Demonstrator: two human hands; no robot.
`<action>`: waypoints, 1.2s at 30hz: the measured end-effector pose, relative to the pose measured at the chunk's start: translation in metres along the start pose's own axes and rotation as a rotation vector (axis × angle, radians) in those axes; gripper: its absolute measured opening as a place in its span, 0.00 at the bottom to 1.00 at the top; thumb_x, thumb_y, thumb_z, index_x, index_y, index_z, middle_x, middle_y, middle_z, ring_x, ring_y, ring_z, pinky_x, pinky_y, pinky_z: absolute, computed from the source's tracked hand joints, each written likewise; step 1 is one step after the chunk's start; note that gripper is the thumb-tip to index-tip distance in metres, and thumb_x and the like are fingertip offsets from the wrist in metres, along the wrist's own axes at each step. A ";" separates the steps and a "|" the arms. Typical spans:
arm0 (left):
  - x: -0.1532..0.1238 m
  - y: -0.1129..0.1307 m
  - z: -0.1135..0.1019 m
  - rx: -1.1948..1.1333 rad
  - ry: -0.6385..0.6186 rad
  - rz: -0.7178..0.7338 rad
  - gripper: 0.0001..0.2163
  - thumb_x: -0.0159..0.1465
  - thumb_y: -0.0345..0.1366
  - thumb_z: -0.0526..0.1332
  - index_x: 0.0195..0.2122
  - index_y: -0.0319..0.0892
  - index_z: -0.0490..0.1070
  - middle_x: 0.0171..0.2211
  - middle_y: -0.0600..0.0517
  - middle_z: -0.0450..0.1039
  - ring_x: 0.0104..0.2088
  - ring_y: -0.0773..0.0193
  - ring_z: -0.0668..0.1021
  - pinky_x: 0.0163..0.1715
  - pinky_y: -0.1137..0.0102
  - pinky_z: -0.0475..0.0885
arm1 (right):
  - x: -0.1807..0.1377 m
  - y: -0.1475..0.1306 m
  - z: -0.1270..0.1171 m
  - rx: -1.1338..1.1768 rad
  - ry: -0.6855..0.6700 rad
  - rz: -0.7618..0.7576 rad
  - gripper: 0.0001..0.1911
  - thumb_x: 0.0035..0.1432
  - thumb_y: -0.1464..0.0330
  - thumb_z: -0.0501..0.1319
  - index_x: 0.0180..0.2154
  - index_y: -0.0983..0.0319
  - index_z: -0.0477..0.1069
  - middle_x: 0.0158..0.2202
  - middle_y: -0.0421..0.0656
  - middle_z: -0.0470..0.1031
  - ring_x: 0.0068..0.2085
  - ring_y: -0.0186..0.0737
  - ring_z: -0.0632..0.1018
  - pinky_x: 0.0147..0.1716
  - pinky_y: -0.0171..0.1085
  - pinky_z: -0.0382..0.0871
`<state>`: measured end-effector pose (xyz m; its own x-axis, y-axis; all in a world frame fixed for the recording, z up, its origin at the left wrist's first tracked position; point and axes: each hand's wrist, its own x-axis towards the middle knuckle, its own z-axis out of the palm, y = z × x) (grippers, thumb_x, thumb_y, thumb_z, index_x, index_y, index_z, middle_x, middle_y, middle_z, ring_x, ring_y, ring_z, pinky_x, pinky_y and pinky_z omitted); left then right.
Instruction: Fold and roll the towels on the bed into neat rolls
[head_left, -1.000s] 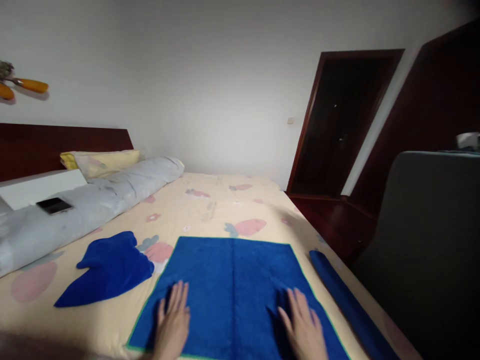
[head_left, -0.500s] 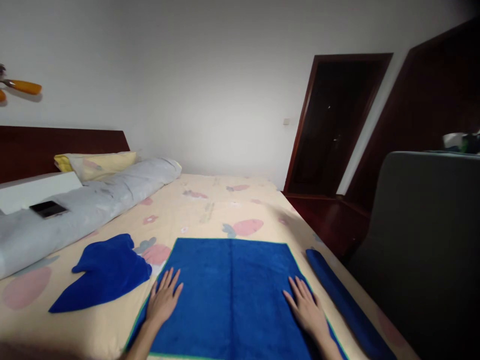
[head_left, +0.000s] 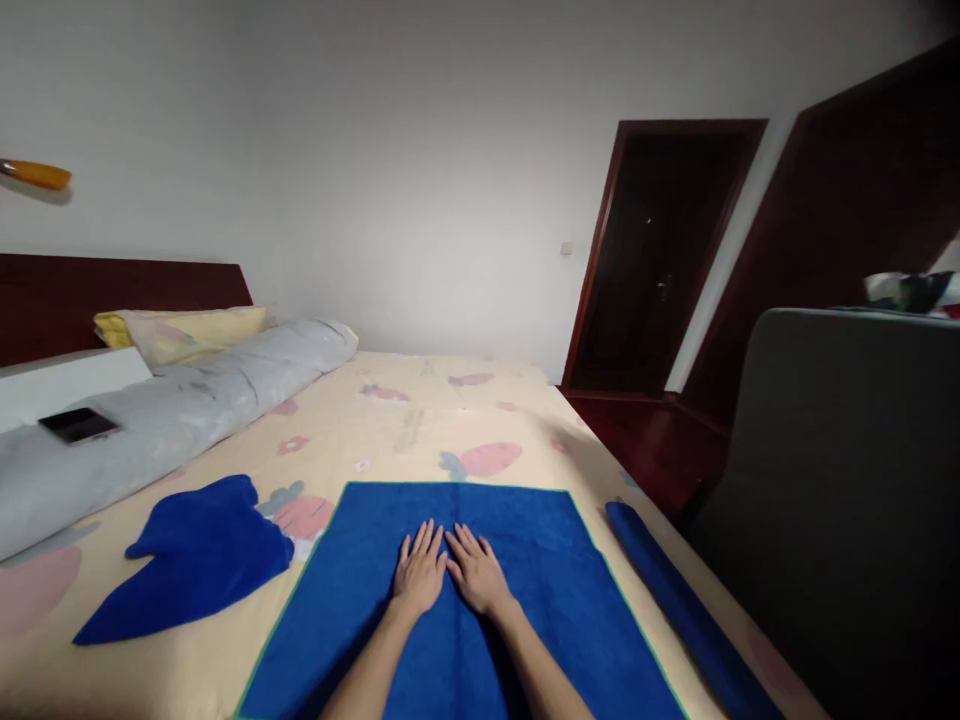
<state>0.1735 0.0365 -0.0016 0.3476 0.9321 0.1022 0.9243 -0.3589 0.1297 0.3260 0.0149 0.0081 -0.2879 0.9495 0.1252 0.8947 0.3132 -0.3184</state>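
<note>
On the bed [head_left: 420, 420], right in front of you, the blue towel [head_left: 555, 580] lies spread flat over the patterned sheet; your left hand [head_left: 420, 575] and right hand [head_left: 477, 575] rest palm-down at its middle, side by side and nearly touching, fingers extended, gripping nothing. Beside the towel's left edge sits a crumpled blue cloth [head_left: 195, 555]; along its right edge, close to the bed's side, lies a rolled blue towel [head_left: 679, 605]. A phone [head_left: 77, 425] rests on the grey bolster [head_left: 187, 405] further left. Pressing unevenly from the centre could, I judge, push ridges into the towel or drag it askew on the sheet; a wide sweep to the right might nudge the roll off the bed.
</note>
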 end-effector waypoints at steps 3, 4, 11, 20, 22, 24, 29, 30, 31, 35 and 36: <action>0.010 -0.039 -0.005 0.027 -0.010 -0.101 0.25 0.70 0.44 0.41 0.68 0.49 0.51 0.69 0.50 0.46 0.68 0.57 0.52 0.65 0.52 0.50 | -0.004 0.042 -0.013 -0.105 0.024 0.200 0.30 0.67 0.52 0.44 0.65 0.57 0.54 0.69 0.47 0.49 0.69 0.45 0.52 0.65 0.51 0.47; 0.010 -0.060 -0.009 0.039 -0.019 -0.153 0.25 0.70 0.45 0.41 0.68 0.50 0.50 0.70 0.50 0.45 0.69 0.57 0.52 0.65 0.51 0.50 | -0.011 0.063 -0.019 -0.143 0.032 0.280 0.31 0.67 0.52 0.43 0.66 0.57 0.53 0.69 0.47 0.49 0.69 0.44 0.52 0.65 0.50 0.46; -0.005 -0.179 -0.028 0.140 -0.011 -0.434 0.25 0.70 0.44 0.41 0.68 0.46 0.50 0.70 0.47 0.45 0.69 0.56 0.50 0.64 0.49 0.49 | -0.064 0.179 -0.057 -0.289 0.004 0.663 0.36 0.65 0.51 0.43 0.67 0.64 0.48 0.70 0.47 0.46 0.69 0.45 0.48 0.66 0.51 0.44; 0.043 -0.035 -0.010 0.008 -0.033 0.021 0.26 0.69 0.35 0.41 0.68 0.44 0.49 0.70 0.50 0.45 0.69 0.62 0.50 0.65 0.58 0.49 | 0.033 0.044 -0.018 -0.059 -0.017 0.071 0.28 0.68 0.59 0.41 0.67 0.57 0.49 0.70 0.41 0.47 0.69 0.37 0.51 0.64 0.42 0.49; 0.054 -0.013 -0.004 -0.031 -0.075 0.071 0.25 0.69 0.37 0.41 0.68 0.47 0.50 0.70 0.53 0.47 0.69 0.64 0.51 0.66 0.59 0.50 | 0.051 0.026 -0.008 -0.051 -0.038 0.044 0.27 0.68 0.59 0.42 0.67 0.54 0.50 0.69 0.38 0.49 0.68 0.34 0.52 0.64 0.40 0.49; 0.062 -0.013 -0.001 -0.028 -0.085 0.042 0.24 0.70 0.40 0.41 0.68 0.50 0.51 0.69 0.55 0.47 0.69 0.65 0.51 0.66 0.58 0.49 | 0.059 0.030 -0.005 -0.061 -0.034 0.093 0.28 0.68 0.56 0.42 0.66 0.55 0.51 0.69 0.41 0.49 0.69 0.36 0.52 0.65 0.43 0.47; 0.063 -0.080 -0.013 0.024 -0.075 -0.189 0.26 0.70 0.46 0.39 0.68 0.49 0.49 0.70 0.49 0.43 0.69 0.57 0.50 0.65 0.50 0.47 | 0.040 0.102 -0.027 -0.137 -0.007 0.390 0.32 0.66 0.52 0.41 0.67 0.57 0.50 0.70 0.45 0.46 0.70 0.43 0.47 0.66 0.51 0.41; 0.061 -0.098 -0.017 0.034 -0.077 -0.238 0.26 0.70 0.46 0.39 0.68 0.48 0.48 0.70 0.48 0.43 0.69 0.56 0.49 0.65 0.49 0.47 | 0.032 0.120 -0.035 -0.153 -0.010 0.457 0.33 0.66 0.51 0.41 0.67 0.57 0.48 0.70 0.44 0.45 0.70 0.44 0.46 0.66 0.52 0.40; 0.059 -0.116 -0.022 0.041 -0.080 -0.281 0.27 0.70 0.47 0.39 0.68 0.47 0.48 0.70 0.48 0.42 0.69 0.55 0.49 0.65 0.48 0.47 | 0.023 0.138 -0.043 -0.167 -0.015 0.522 0.33 0.66 0.51 0.41 0.67 0.57 0.47 0.70 0.44 0.44 0.70 0.45 0.46 0.66 0.53 0.40; 0.049 -0.165 -0.039 0.060 -0.093 -0.376 0.27 0.69 0.47 0.40 0.68 0.46 0.49 0.70 0.46 0.43 0.69 0.54 0.51 0.64 0.48 0.50 | -0.005 0.190 -0.071 -0.197 -0.048 0.719 0.36 0.65 0.50 0.41 0.68 0.60 0.45 0.70 0.46 0.43 0.70 0.47 0.47 0.65 0.56 0.43; 0.048 -0.169 -0.041 0.066 -0.091 -0.386 0.27 0.69 0.46 0.40 0.68 0.45 0.50 0.70 0.45 0.44 0.69 0.53 0.52 0.63 0.47 0.51 | -0.008 0.195 -0.075 -0.205 -0.047 0.752 0.37 0.65 0.50 0.41 0.67 0.63 0.46 0.70 0.48 0.43 0.70 0.48 0.47 0.65 0.57 0.43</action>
<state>0.0272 0.1403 0.0221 -0.0173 0.9994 -0.0297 0.9968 0.0196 0.0780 0.5285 0.0670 0.0155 0.4111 0.9064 -0.0972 0.8990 -0.4208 -0.1216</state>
